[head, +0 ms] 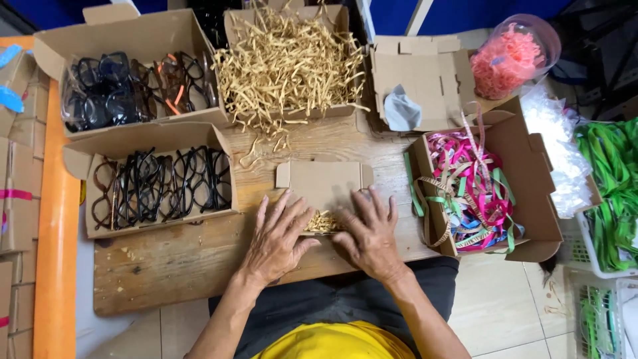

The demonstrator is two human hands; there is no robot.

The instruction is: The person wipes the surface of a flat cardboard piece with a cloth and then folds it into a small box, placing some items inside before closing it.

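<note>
Looking down at a wooden table [173,266], the view took in, at the far left, two cardboard boxes of dark eyeglasses [159,186], one behind the other. Beside the rear one stood a box of tan paper shreds [289,63]. In the middle, a small open cardboard box [325,183] lay near the front edge with shreds inside. The left hand [279,242] and right hand [369,239] rested flat on it, fingers spread, pinching nothing. To the right sat a box of coloured ribbons [468,189], and behind it a folded flat box [419,80].
</note>
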